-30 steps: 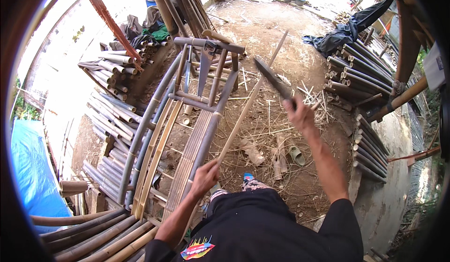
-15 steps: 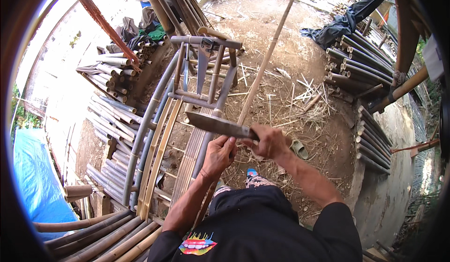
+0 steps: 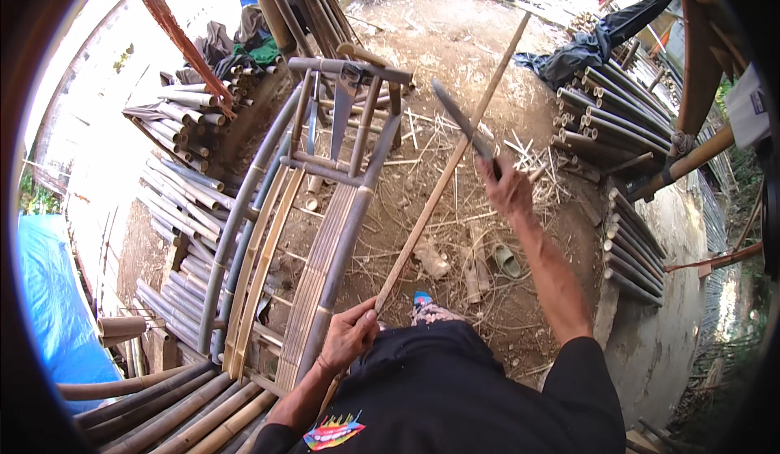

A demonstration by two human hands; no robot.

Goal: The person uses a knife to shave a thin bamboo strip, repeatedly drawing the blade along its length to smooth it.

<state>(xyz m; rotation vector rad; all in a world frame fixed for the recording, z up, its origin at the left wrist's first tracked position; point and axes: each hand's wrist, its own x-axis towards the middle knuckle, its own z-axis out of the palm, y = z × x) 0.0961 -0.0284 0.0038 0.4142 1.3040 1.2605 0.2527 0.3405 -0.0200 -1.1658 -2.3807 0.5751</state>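
My left hand (image 3: 349, 337), low in front of my body, is closed round the near end of a long bamboo strip (image 3: 431, 204). The strip slants away from me toward the far right. Out to the right, my right hand (image 3: 509, 191) grips the dark handle of a machete (image 3: 457, 114). Its blade points forward and left, crossing over the strip in the picture; I cannot tell if they touch. Left of the strip stands a bamboo frame (image 3: 341, 243) with a slatted panel, and a handsaw (image 3: 342, 112) hangs from its far end.
Stacked bamboo poles (image 3: 183, 202) lie at the left, more poles (image 3: 621, 108) at the right. Cut bamboo pieces (image 3: 431, 259) and shavings litter the dirt floor, with a green sandal (image 3: 507, 260) among them. A blue tarp (image 3: 61, 291) spreads at the far left.
My hands have moved apart. The left drew back toward my body with the strip's near end; the right swung the machete forward and right, turning its blade from leftward to forward.
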